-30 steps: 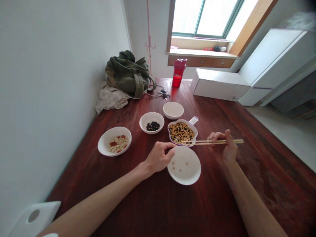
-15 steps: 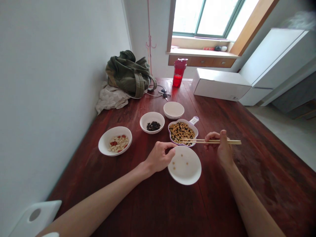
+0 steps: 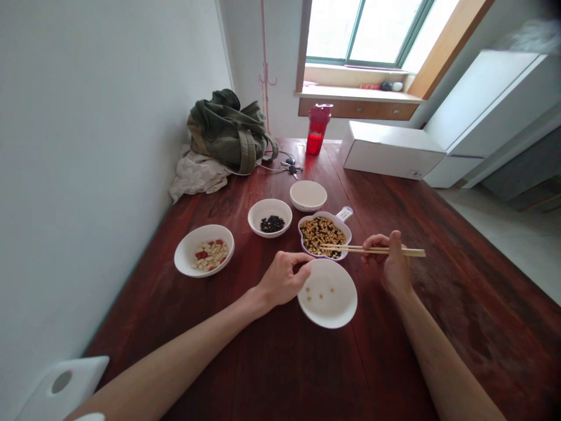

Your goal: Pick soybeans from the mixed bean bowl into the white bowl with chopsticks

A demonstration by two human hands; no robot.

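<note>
My right hand [image 3: 390,260] is closed around a pair of wooden chopsticks [image 3: 372,250]. Their tips reach into a purple-rimmed, handled bowl [image 3: 349,238] filled with mixed yellow and black beans [image 3: 323,233]. Whether a bean is between the tips, I cannot tell. Just in front of that bowl lies a white bowl [image 3: 331,313] holding several yellow beans [image 3: 321,296]. My left hand [image 3: 287,278] pinches the left rim of this white bowl between thumb and fingers. Farther left, one white bowl [image 3: 256,216] holds black beans [image 3: 272,224], and another [image 3: 182,254] holds peanuts and red pieces [image 3: 211,255].
A white bowl [image 3: 308,196] stands behind the handled bowl. At the back of the wooden table [image 3: 263,368] are a green bag [image 3: 228,134], a cloth [image 3: 197,171], keys [image 3: 291,168], a red bottle [image 3: 318,131] and a white box [image 3: 392,152]. A wall borders the left.
One yellow bean in the white bowl has shifted toward me, nearer the bowl's middle. My right hand and the chopsticks have moved very slightly left. My left hand keeps its place.
</note>
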